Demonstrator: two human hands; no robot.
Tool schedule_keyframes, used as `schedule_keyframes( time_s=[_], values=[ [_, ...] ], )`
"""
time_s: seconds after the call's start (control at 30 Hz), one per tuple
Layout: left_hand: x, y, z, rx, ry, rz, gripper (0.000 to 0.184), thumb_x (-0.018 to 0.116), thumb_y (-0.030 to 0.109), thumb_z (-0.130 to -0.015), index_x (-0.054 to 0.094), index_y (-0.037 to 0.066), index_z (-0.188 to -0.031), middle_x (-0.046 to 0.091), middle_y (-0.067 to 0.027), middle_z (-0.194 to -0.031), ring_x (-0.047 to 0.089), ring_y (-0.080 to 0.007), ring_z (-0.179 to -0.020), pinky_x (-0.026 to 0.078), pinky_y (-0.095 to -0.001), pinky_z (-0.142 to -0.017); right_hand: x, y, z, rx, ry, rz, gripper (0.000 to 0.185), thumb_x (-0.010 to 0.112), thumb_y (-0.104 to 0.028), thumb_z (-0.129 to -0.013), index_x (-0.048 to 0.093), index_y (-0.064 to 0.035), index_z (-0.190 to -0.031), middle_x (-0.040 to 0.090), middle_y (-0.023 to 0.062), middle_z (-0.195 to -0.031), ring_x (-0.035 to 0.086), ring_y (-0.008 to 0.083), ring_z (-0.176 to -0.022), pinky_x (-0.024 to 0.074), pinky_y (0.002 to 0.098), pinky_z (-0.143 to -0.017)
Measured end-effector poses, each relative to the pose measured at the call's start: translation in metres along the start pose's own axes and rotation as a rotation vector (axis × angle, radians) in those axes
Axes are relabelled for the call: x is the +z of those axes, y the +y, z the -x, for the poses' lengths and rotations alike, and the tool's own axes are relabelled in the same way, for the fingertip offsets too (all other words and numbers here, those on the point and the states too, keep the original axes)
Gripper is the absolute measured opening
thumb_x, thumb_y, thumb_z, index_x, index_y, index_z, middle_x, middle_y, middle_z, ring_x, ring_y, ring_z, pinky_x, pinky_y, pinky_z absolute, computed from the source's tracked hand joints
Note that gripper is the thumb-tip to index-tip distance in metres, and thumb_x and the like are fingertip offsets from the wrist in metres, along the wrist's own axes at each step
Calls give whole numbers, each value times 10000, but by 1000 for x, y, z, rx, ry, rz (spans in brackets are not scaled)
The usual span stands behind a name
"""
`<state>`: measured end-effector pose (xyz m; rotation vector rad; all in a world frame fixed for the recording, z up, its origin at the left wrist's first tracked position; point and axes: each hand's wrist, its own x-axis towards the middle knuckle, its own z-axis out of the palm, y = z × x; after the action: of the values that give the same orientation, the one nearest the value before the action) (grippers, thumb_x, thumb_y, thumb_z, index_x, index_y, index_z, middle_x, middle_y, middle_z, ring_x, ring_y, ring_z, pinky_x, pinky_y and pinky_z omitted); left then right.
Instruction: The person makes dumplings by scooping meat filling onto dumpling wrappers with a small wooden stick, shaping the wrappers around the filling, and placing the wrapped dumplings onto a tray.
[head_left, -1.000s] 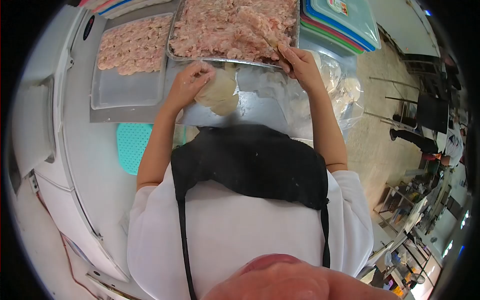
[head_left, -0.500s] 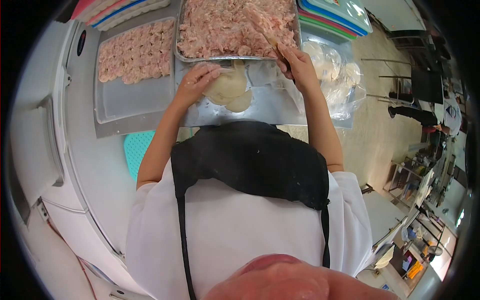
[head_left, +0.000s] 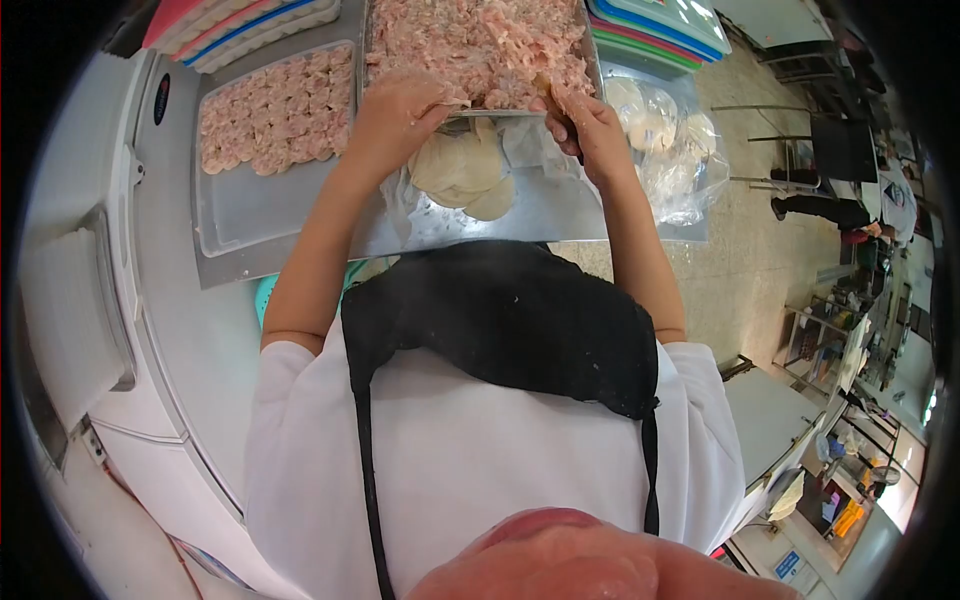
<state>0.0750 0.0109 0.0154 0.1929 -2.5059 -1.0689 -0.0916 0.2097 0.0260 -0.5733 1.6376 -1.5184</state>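
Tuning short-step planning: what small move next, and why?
Probably lift a small scoop of the pinkish mix with the tool. The right hand already grips it, its far end is at the mix, and the plastic tray has bare room beside its rows. Whether the left hand holds anything is unclear.

two hands [head_left: 398, 108], one metal tray [head_left: 500, 113] of meat [head_left: 470, 45], one tool [head_left: 572, 134], one apron [head_left: 500, 320]

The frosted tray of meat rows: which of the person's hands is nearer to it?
Left. The left hand is just right of the frosted tray; the right hand, gripping a tool, is farther right, near the meat pan's right corner.
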Motion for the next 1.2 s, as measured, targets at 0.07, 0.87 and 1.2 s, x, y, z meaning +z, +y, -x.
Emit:
schedule_keyframes(
  time_s=[0.07,0.87,1.2],
  values=[
    [-5,15,-1,107,67,40,200,678,192,-796,687,84,-963,630,-133,-860,596,-297,-767,474,-359,-693,0,-1,0,13,5,-20,363,557,-362,-944,685,-23,-929,451,-40,-603,322,35,-499,212,198,-435],
    [42,22,-39,-539,533,1902,612,359,503,-962,395,27,-1345,445,-252,-1330,411,-378,-1266,309,-537,-1075,10,50,-29,-540,31,535,311,545,-304,-950,660,-65,-1111,512,11,-651,539,137,-595,419,272,-523],
    [43,27,-37,-548,698,1679,701,315,585,-934,365,45,-1378,367,-184,-1429,311,-387,-1337,217,-640,-1076,-20,-1,-3,-603,-91,1380,192,534,-226,-918,595,-102,-1053,614,116,-907,625,328,-804,511,427,-641]
  ],
)
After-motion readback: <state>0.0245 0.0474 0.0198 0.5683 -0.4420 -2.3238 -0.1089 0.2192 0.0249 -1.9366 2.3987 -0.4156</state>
